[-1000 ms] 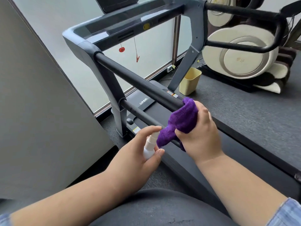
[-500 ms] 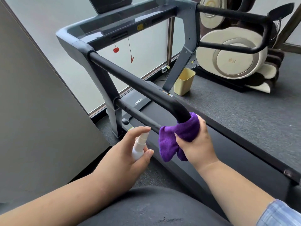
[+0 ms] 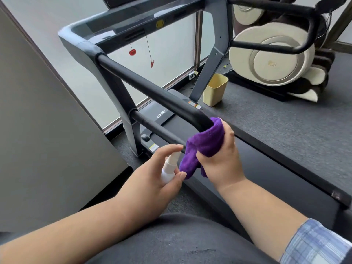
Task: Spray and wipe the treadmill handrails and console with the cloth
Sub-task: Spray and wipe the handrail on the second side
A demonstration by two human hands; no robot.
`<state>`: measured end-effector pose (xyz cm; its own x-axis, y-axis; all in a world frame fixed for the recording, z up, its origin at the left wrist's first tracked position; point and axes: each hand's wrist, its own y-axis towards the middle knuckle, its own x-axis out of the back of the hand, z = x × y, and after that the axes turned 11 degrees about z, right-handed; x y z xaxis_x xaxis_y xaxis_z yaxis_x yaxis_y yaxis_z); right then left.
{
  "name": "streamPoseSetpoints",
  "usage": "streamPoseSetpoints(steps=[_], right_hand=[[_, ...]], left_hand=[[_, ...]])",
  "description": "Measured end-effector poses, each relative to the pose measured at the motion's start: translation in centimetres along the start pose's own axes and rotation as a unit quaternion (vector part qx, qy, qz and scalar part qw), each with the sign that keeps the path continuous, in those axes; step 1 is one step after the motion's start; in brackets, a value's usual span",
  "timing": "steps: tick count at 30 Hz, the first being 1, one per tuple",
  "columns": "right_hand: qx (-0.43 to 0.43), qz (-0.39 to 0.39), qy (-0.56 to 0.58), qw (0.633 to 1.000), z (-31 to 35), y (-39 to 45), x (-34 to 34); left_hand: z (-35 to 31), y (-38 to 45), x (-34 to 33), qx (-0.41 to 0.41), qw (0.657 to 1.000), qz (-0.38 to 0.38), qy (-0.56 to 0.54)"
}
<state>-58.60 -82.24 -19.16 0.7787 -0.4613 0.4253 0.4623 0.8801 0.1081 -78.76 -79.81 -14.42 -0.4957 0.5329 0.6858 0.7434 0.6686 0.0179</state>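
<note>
Wrapping handrail (image 3: 152,92), cloth (image 3: 205,143) under fingers (image 3: 228,134)

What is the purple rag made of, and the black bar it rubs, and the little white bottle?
The purple cloth looks like soft, fuzzy microfibre: it folds and droops from the right hand. The black handrail looks like matte foam or rubber padding, probably over metal; it shines only dully. The white spray bottle in the left hand looks like smooth plastic, slightly see-through.
</note>
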Motion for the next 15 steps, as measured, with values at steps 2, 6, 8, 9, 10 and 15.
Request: streamPoseSetpoints(steps=[2, 6, 8, 9, 10, 15], right_hand=[[-0.029, 0.0, 0.016, 0.999, -1.7, -0.1, -0.5], [-0.072, 0.018, 0.033, 0.997, -4.1, 0.2, -1.2], [-0.08, 0.019, 0.027, 0.996, -5.0, -0.1, -1.4], [-0.083, 0.019, 0.025, 0.996, -5.3, -0.4, -1.4], [-0.089, 0.024, 0.03, 0.995, -5.6, -0.7, -1.3], [-0.094, 0.055, 0.045, 0.993, -4.4, -1.9, 0.2]], left_hand=[[0.0, 0.0, 0.1, -0.003, 1.0, 0.004, 0.002], [0.1, -0.1, 0.3, -0.003, 1.0, 0.008, 0.005], [0.1, -0.1, 0.5, -0.004, 1.0, 0.006, 0.007], [0.1, -0.1, 0.6, -0.007, 1.0, 0.004, 0.009], [0.1, -0.1, 0.6, -0.01, 1.0, 0.003, 0.011], [0.6, -0.3, 1.2, -0.006, 1.0, -0.006, 0.012]])
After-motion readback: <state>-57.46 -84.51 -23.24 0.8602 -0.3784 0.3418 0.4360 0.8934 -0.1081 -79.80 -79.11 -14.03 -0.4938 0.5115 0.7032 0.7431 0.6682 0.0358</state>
